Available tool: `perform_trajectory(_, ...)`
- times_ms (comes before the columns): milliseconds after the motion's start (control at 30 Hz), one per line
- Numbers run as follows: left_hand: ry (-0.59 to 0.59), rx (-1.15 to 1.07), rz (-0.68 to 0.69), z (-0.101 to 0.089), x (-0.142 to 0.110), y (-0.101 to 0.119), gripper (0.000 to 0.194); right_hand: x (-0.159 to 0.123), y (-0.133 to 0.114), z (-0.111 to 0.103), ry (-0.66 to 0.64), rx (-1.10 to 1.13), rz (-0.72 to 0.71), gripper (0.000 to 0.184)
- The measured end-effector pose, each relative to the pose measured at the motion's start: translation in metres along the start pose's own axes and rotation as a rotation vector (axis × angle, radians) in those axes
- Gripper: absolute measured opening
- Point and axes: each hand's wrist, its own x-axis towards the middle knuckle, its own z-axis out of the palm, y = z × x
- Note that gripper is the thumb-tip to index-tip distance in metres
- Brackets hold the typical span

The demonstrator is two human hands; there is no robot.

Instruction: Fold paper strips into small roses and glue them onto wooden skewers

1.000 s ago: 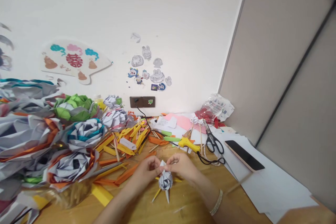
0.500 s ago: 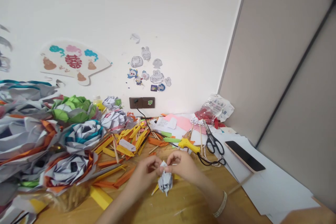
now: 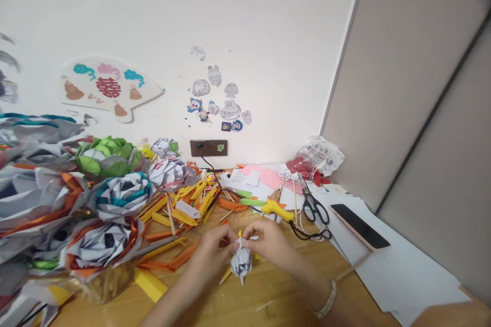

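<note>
A small folded white paper flower (image 3: 241,263) is held just above the wooden table, near the bottom middle of the head view. My left hand (image 3: 217,245) pinches its upper edge from the left. From the right, my right hand (image 3: 266,242) pinches the same edge, thumb and fingertips close to those of the left. The flower's lower end tapers to a point toward me. A yellow paper piece (image 3: 225,275) shows beside and behind it. Exactly how the fingertips press the paper is partly hidden.
Large paper flowers (image 3: 111,245) crowd the left side, with yellow and orange paper strips (image 3: 195,199) beside them. Beyond my hands lies a yellow glue gun (image 3: 276,209). Scissors (image 3: 315,208), a phone (image 3: 360,226) and white sheets (image 3: 399,271) are at the right.
My fingers have shifted slightly on the flower's upper edge. Its white peak between the fingertips has lowered, and a yellow tip now shows behind it.
</note>
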Motion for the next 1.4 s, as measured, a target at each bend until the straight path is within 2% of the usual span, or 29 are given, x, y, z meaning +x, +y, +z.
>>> perform_trajectory(100, 0.026, 0.121, 0.071, 0.003, -0.004, -0.002, 0.014, -0.002, -0.004, -0.002, -0.006, -0.109, -0.03, 0.007)
perform_trajectory(167, 0.031, 0.128, 0.093, 0.002, -0.004, -0.004, 0.015, -0.003, -0.006, -0.001, -0.008, -0.141, -0.051, 0.011)
perform_trajectory(233, -0.018, 0.014, 0.051, -0.001, -0.001, -0.006, 0.014, -0.004, -0.006, 0.0, -0.001, -0.152, -0.087, 0.016)
perform_trajectory(300, -0.117, -0.186, -0.042, -0.007, 0.003, -0.009, 0.017, -0.004, -0.004, 0.002, 0.016, -0.138, -0.131, 0.019)
perform_trajectory(400, -0.218, -0.4, -0.192, -0.016, 0.008, -0.015, 0.04, -0.004, -0.001, 0.005, 0.02, -0.067, -0.185, 0.018)
perform_trajectory(467, -0.285, -0.412, -0.184, -0.017, 0.009, -0.021, 0.04, -0.005, 0.0, 0.007, 0.014, -0.039, -0.194, 0.017)
perform_trajectory(533, -0.295, -0.423, -0.147, -0.016, 0.009, -0.026, 0.036, -0.005, -0.001, 0.008, 0.021, -0.06, -0.195, 0.017)
perform_trajectory(633, -0.259, -0.449, -0.104, -0.013, 0.009, -0.028, 0.037, -0.007, -0.004, 0.006, 0.03, -0.142, -0.256, 0.014)
perform_trajectory(733, -0.21, -0.433, -0.065, -0.013, 0.011, -0.024, 0.041, -0.008, -0.008, 0.002, -0.008, -0.193, -0.448, 0.008)
perform_trajectory(800, -0.178, -0.429, -0.07, -0.014, 0.012, -0.022, 0.044, -0.008, -0.01, -0.001, -0.045, -0.241, -0.585, 0.012)
perform_trajectory(867, -0.163, -0.432, -0.086, -0.014, 0.014, -0.022, 0.046, -0.008, -0.011, -0.003, -0.061, -0.302, -0.654, 0.018)
perform_trajectory(900, -0.157, -0.432, -0.087, -0.014, 0.014, -0.023, 0.046, -0.008, -0.012, -0.003, -0.054, -0.326, -0.642, 0.019)
perform_trajectory(1000, -0.139, -0.438, -0.08, -0.012, 0.015, -0.026, 0.046, -0.009, -0.014, -0.002, 0.005, -0.335, -0.487, 0.015)
perform_trajectory(1067, -0.123, -0.453, -0.091, -0.011, 0.015, -0.026, 0.047, -0.011, -0.017, 0.0, -0.001, -0.312, -0.437, 0.015)
perform_trajectory(1267, 0.039, -0.381, -0.101, -0.01, 0.014, -0.021, 0.047, -0.015, -0.02, 0.007, -0.029, -0.363, -0.551, 0.019)
perform_trajectory(1400, 0.088, -0.326, -0.071, -0.009, 0.015, -0.021, 0.045, -0.015, -0.018, 0.01, 0.022, -0.399, -0.491, 0.018)
